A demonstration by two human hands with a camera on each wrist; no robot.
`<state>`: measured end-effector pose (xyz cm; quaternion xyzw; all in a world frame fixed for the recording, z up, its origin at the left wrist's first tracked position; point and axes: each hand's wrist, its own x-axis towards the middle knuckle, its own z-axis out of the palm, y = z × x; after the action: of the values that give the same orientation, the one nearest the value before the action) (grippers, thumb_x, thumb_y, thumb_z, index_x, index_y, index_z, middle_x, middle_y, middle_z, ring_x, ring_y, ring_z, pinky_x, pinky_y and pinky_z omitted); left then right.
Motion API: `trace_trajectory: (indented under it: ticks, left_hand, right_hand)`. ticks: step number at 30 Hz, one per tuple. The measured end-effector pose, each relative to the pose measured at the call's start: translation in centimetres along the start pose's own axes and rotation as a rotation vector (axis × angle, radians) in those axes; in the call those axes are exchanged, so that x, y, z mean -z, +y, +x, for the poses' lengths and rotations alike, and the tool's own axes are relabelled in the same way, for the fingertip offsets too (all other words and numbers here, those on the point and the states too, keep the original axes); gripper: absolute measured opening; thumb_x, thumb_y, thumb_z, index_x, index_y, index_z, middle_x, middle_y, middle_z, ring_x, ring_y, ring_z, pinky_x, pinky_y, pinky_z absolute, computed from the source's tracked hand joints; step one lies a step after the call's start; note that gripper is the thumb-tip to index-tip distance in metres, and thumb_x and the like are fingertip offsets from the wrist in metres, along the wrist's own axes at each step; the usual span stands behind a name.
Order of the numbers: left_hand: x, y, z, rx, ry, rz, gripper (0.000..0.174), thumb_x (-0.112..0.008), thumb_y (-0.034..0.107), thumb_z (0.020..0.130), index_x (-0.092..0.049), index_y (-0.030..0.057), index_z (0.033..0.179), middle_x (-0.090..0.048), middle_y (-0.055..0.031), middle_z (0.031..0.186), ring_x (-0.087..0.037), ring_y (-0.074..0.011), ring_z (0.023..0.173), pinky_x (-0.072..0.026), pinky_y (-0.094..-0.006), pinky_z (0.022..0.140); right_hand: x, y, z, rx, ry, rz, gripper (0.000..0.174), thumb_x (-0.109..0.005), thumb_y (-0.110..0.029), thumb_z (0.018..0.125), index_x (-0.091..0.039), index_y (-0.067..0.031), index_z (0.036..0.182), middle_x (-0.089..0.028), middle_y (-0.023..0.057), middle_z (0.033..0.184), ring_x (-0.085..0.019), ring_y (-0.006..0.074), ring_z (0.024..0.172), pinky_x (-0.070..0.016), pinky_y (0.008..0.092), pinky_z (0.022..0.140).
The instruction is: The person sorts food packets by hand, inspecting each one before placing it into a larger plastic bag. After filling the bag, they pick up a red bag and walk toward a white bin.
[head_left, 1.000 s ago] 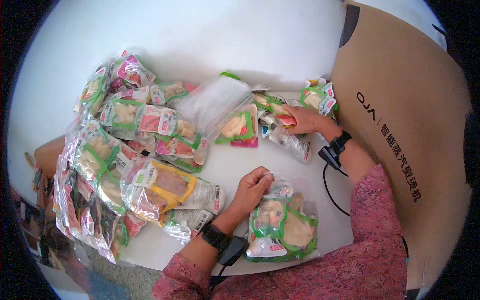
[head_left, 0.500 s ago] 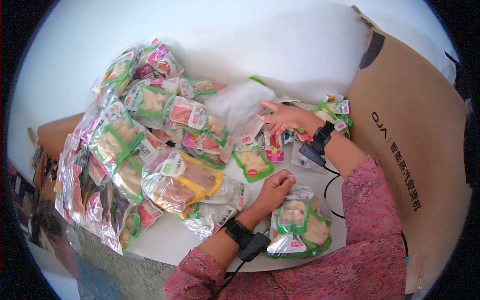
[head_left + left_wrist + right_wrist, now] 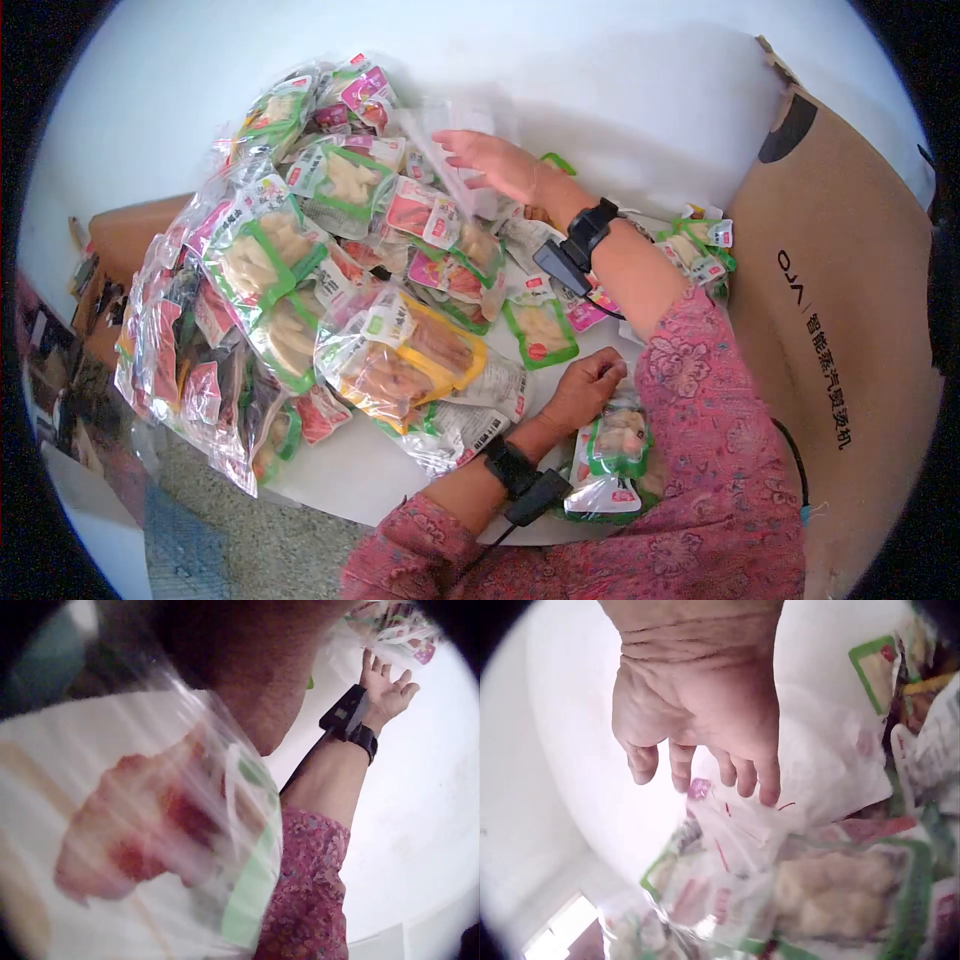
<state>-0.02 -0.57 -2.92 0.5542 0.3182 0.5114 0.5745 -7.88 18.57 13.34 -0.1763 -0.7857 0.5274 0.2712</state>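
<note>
In the head view my left hand (image 3: 580,392) pinches the top of a clear bag holding green-edged food packets (image 3: 618,443) near the table's front edge. That bag fills much of the left wrist view, with a blurred packet (image 3: 142,832) close to the lens. My right hand (image 3: 500,168) reaches over the back of the packet pile, palm down, its fingers extended and spread. Thin clear plastic bags (image 3: 832,769) lie just beyond and below its fingertips in the right wrist view; whether it touches them I cannot tell.
A large heap of bagged packets (image 3: 345,185) covers the left side of the white table (image 3: 335,478). Loose packets (image 3: 540,332) lie mid-table, with more (image 3: 700,245) at the right. A tall cardboard box (image 3: 830,270) stands along the right side.
My right hand has left the packets at the right and moved left to the clear bags, which have shifted back. My left hand keeps its pinch. The head view has shifted.
</note>
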Motion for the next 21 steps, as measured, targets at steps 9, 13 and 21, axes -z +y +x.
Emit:
trace_trajectory:
  ticks: [9,13,21]
  left_hand:
    - [0.0,-0.1,-0.1,0.033,0.007,0.053,0.012,-0.044,0.014,0.088,-0.050,0.0038,0.086,-0.046,0.0019,0.069,-0.041,-0.0060,0.063,-0.0379,-0.0215,0.058]
    - [-0.2,-0.1,-0.2,-0.025,0.025,0.181,0.012,-0.042,0.012,0.087,-0.050,0.0029,0.089,-0.049,-0.0002,0.072,-0.045,-0.0070,0.065,-0.0405,-0.0234,0.061]
    - [0.0,0.7,-0.3,0.042,-0.003,0.149,0.016,-0.043,0.018,0.088,-0.049,0.0033,0.086,-0.047,0.0005,0.068,-0.044,-0.0073,0.062,-0.0395,-0.0239,0.057]
  right_hand:
    - [7.6,8.6,-1.9,-0.292,0.398,-1.409,0.032,-0.052,-0.025,0.071,-0.058,-0.0041,0.094,-0.053,0.0193,0.098,-0.050,0.0340,0.098,-0.0433,0.0410,0.080]
    - [5.9,9.6,-0.4,-0.443,0.313,-1.486,0.045,-0.052,-0.035,0.071,-0.056,-0.0046,0.103,-0.047,0.0184,0.111,-0.046,0.0328,0.106,-0.0406,0.0455,0.083]
    - [6.0,9.7,-4.0,-0.558,0.153,-1.630,0.050,-0.051,-0.044,0.071,-0.055,-0.0109,0.109,-0.044,0.0187,0.116,-0.043,0.0354,0.108,-0.0271,0.0617,0.085]
